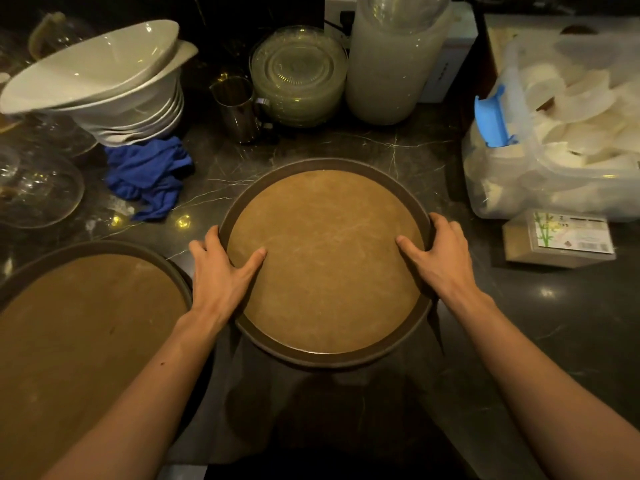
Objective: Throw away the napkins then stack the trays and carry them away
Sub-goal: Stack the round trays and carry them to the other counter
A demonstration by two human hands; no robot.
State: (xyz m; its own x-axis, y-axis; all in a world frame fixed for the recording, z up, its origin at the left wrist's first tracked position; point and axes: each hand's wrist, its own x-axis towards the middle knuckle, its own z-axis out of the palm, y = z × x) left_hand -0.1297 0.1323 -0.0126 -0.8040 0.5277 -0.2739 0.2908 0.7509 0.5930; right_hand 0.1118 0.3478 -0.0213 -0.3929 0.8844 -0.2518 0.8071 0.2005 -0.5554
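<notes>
Flanking tray (325,258): cloth (147,176), box (557,239).

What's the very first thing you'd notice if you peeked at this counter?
A big round brown tray sits in the middle of the dark counter, with the left hand and right hand gripping its sides. A second tray lies at the lower left. Behind it, a leaning stack of white bowls towers over a crumpled blue cloth.

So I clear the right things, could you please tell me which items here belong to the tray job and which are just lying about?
Job: centre tray, left tray, left hand, right hand.
Lying about: bowls, blue cloth, glass plates, jug, tub, box.
</notes>
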